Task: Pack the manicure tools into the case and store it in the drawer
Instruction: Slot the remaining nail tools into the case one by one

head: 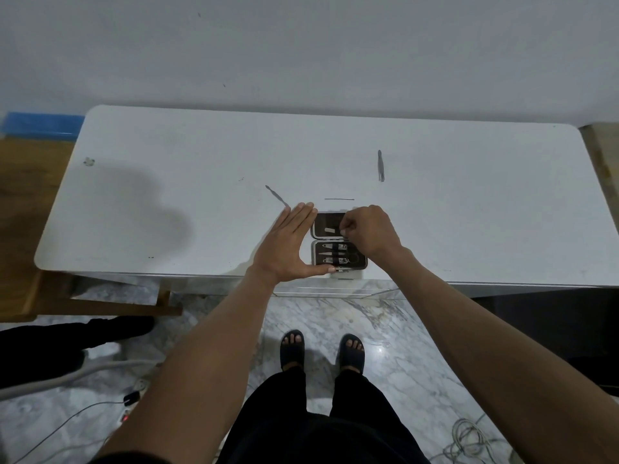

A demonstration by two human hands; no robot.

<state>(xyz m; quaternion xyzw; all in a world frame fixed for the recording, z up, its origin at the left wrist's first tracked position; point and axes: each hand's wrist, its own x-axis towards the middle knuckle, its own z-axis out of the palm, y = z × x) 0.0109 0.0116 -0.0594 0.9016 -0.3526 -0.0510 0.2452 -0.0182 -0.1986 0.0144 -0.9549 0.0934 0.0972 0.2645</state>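
Small dark hard-shell manicure case (338,242), lying open near the front edge of the white rounded-corner worktop (167,169), about mid-width, lid half farther back, tool half nearer with several steel implements already seated. Left hand (289,244) flat and released, fingers straight along the case's left side, thumb along its front edge, bracing it. Right hand (370,231) curled over the lid half, fingertips pinching something small and pale there (too small to name). Still loose on the worktop: a slim grey metal pusher (277,196) just behind the left fingertips, a thin dark straight rod (339,198) just behind the case, grey steel tweezers (381,165) farther back to the right. Probably light, stiff, slick tools, hard to lift off a flat surface; best pinched at mid-shaft, away from the points. Case likely light and rigid, best gripped across both halves once closed
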